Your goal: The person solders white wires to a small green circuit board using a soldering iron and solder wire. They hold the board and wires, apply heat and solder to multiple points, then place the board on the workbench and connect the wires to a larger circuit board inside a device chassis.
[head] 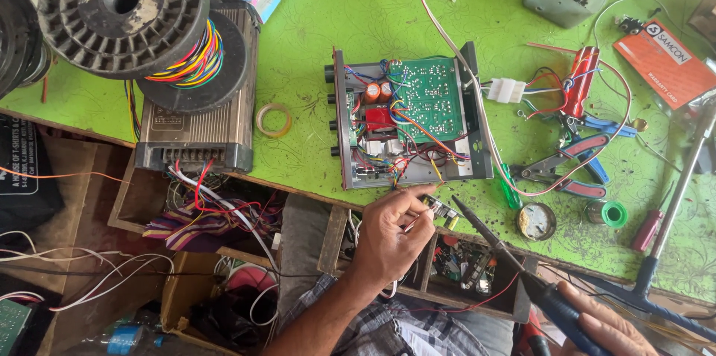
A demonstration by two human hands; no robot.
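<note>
An open metal amplifier chassis [477, 114] with a green circuit board [431, 95] and coloured wires lies on the green table. My left hand [391, 233] is at the chassis' near edge, its fingers pinched on a small dark circuit board [443, 210] just below the chassis. My right hand [608, 326] at the bottom right grips a blue-handled soldering iron [548, 300]. Its dark tip [456, 201] points up-left and ends beside the small board.
A large black wire spool [123, 9] sits on a grey power unit [198, 128] at the left. A tape ring [273, 120], blue-handled pliers [574, 166], a round flux tin [535, 221], a solder roll [613, 213] and a red screwdriver [647, 229] lie around. Open drawers with wires are below the table edge.
</note>
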